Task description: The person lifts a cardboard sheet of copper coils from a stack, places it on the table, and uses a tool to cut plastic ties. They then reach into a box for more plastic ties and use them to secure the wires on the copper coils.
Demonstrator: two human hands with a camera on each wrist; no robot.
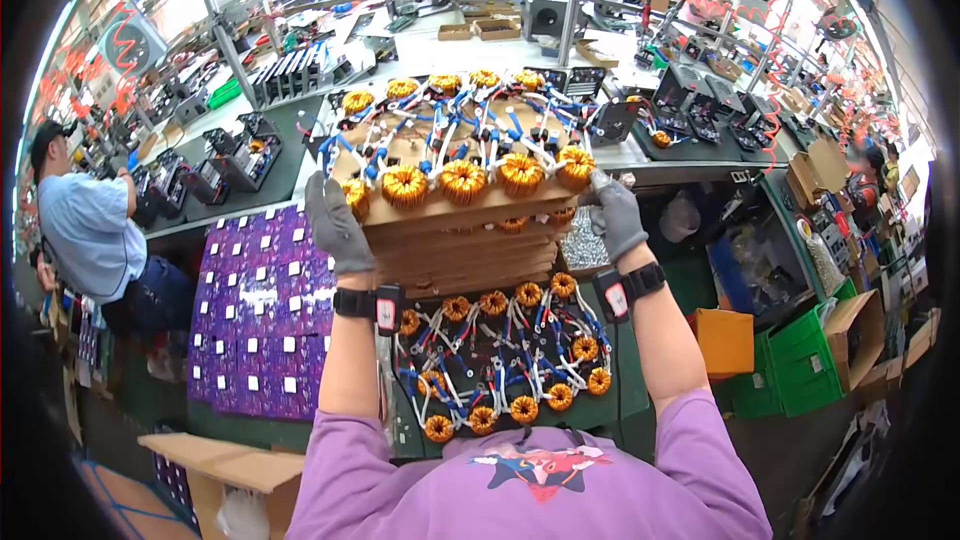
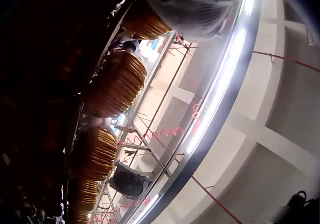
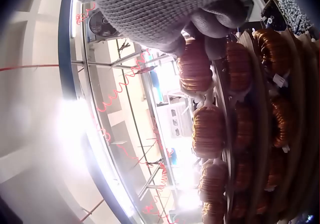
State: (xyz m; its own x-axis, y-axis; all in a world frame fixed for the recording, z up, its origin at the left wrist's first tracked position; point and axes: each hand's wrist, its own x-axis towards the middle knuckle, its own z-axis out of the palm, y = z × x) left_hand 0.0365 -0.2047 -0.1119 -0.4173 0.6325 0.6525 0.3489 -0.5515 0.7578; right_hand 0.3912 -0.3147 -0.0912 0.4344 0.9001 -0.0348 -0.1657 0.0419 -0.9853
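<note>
Grey-gloved, my left hand (image 1: 338, 228) and right hand (image 1: 615, 212) grip opposite ends of a cardboard sheet (image 1: 400, 232). Copper-wound toroidal coils (image 1: 463, 182) with blue and white leads line its front and back edges. Beneath it rises a stack of cardboard layers (image 1: 460, 265). In the right wrist view, the curled fingers (image 3: 216, 23) are at the sheet's end beside a coil (image 3: 196, 69), and more coils show between the layers. The left wrist view is dark, with the glove (image 2: 200, 14) close to the row of coils (image 2: 117, 84).
Nearer my body lies another group of coils (image 1: 523, 408) with leads. Purple circuit boards (image 1: 250, 310) cover the left side. A person (image 1: 95, 210) stands at far left. Black device housings (image 1: 240, 155) line the bench behind. Green crates (image 1: 800, 370) and an orange box (image 1: 722, 342) are at right.
</note>
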